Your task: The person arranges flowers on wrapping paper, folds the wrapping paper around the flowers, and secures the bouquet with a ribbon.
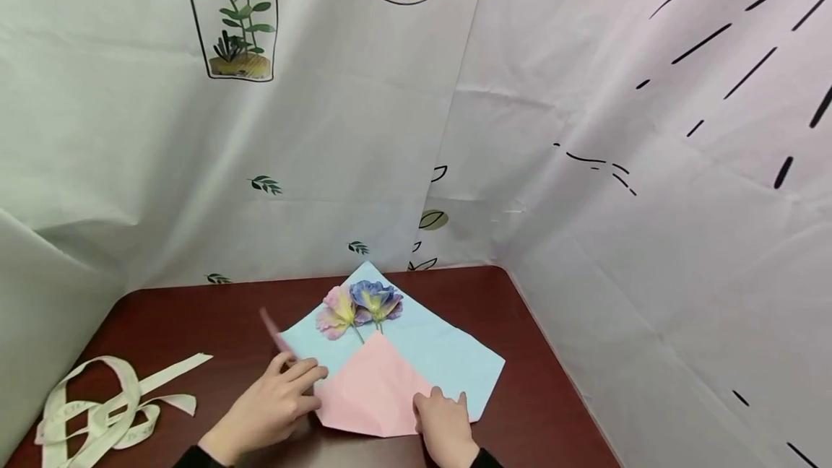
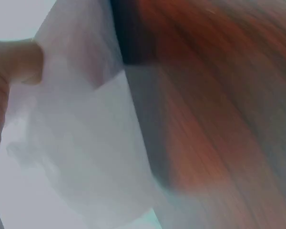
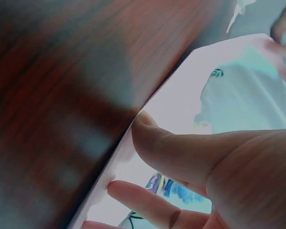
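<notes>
A sheet of wrapping paper (image 1: 442, 352), light blue on one side and pink on the other, lies on a dark red-brown table. Its bottom corner is turned up as a pink flap (image 1: 377, 388) over the stems of two flowers, a pink-yellow flower (image 1: 338, 314) and a blue-purple flower (image 1: 375, 300). My left hand (image 1: 269, 399) pinches the paper's left side, which stands raised with its pink face showing. At the flap's lower right, my right hand (image 1: 446, 425) presses the paper; thumb and fingers (image 3: 148, 198) rest along the bottom edge in the right wrist view.
A loose heap of cream ribbon (image 1: 107, 410) with faint print lies at the table's left. White cloth (image 1: 364, 128) printed with plants and dashes hangs behind and along the right of the table (image 1: 533, 410).
</notes>
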Demonstrator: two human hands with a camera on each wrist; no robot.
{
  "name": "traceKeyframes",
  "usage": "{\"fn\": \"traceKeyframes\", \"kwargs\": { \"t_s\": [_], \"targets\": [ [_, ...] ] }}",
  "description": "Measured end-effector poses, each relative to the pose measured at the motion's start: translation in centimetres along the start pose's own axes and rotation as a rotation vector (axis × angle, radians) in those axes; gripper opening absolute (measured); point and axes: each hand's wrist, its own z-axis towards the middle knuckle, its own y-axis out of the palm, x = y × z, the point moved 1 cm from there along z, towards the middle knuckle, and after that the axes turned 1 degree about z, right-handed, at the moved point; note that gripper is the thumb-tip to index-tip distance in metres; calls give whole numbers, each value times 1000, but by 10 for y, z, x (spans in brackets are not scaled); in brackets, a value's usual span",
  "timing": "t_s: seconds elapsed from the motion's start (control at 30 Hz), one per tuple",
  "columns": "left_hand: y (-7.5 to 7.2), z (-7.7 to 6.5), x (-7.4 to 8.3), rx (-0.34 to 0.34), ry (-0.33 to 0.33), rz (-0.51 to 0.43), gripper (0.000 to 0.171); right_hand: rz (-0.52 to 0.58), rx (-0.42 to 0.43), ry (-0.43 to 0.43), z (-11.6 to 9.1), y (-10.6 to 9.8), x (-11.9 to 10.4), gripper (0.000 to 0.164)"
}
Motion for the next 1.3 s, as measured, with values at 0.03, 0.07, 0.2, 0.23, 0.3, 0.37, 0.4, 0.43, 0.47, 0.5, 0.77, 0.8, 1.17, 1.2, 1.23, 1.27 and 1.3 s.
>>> {"fn": "traceKeyframes", "kwargs": {
  "t_s": [0.03,0.07,0.2,0.23,0.3,0.37,0.4,0.43,0.47,0.5,0.77,0.8,1.17,1.2,1.23,1.27,1.3],
  "targets": [
    [4,4,1,31,-7,5,38,-3,-4,2,1,0,0,38],
    [8,9,3,64,-23,2,44,-4,-12,4,2,0,0,38],
    [32,19,19,180,-271,-113,35,-1,-47,3,8,3,2,35],
    [40,19,27,198,-381,-185,39,-2,-55,3,9,4,2,35],
    [54,19,42,217,-630,-340,74,-4,-66,1,11,5,2,33],
    [66,17,58,216,-863,-476,105,-8,-73,3,10,5,1,33],
    [70,16,64,226,-953,-534,114,-8,-74,4,10,5,0,33],
    [73,15,69,233,-1028,-579,121,-7,-71,5,10,4,0,33],
    [76,14,73,247,-1096,-610,124,-5,-70,6,10,3,-1,33],
    [78,12,76,268,-1158,-635,127,-1,-70,7,10,2,-1,33],
    [75,4,81,443,-1394,-722,123,2,-79,4,10,2,-2,32],
    [75,5,82,441,-1364,-731,123,-2,-82,1,10,2,-3,32],
    [95,35,91,151,-741,-493,114,-70,-87,-16,15,-5,-4,19],
    [96,37,93,97,-721,-474,116,-76,-80,-17,15,-5,-5,19],
    [98,39,95,44,-706,-459,118,-80,-70,-18,15,-5,-6,19],
    [99,41,97,-3,-692,-436,120,-84,-59,-22,14,-4,-7,18],
    [100,43,98,-44,-683,-424,123,-85,-49,-24,14,-4,-7,18]
  ]
}}
